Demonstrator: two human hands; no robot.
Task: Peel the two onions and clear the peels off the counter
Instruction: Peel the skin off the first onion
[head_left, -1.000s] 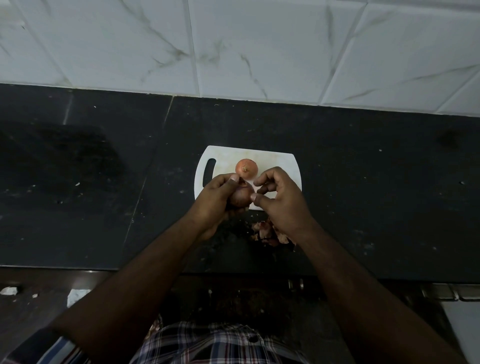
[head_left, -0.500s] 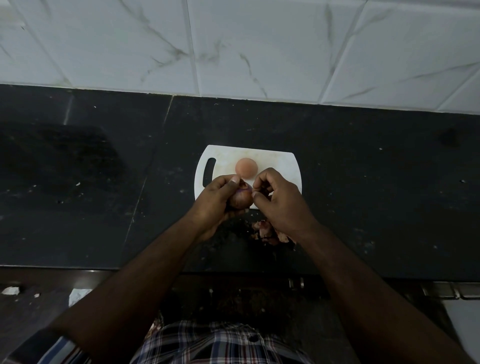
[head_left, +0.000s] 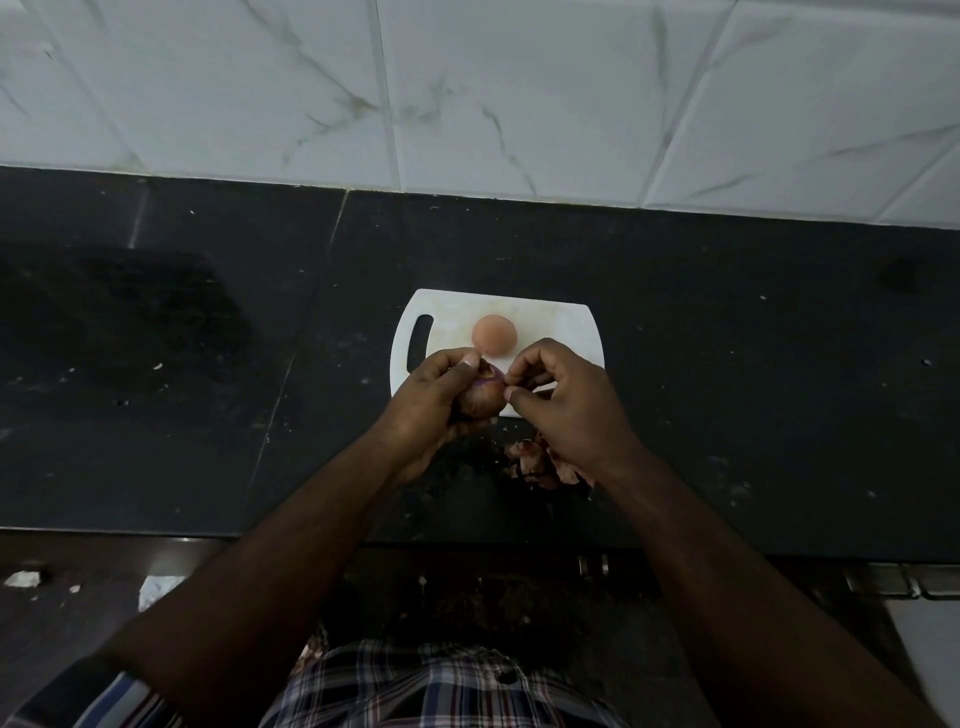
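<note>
My left hand grips a reddish-brown onion over the near edge of the white cutting board. Its thumb lies along the onion's top. My right hand pinches a bit of skin at the onion's upper right side with thumb and forefinger. A second onion, pale pink and smooth, rests on the board just behind my hands. A pile of dark peels lies on the black counter under my right wrist, partly hidden by it.
The counter runs left and right, with a white marble-tiled wall behind it. Its front edge lies just below my forearms. Small white specks dot the counter surface. Metal fittings show below the edge at the right.
My hands have barely shifted. The right fingers have closed in on the onion's top and pinch the skin there. The onion on the board appears turned, its stem end no longer showing.
</note>
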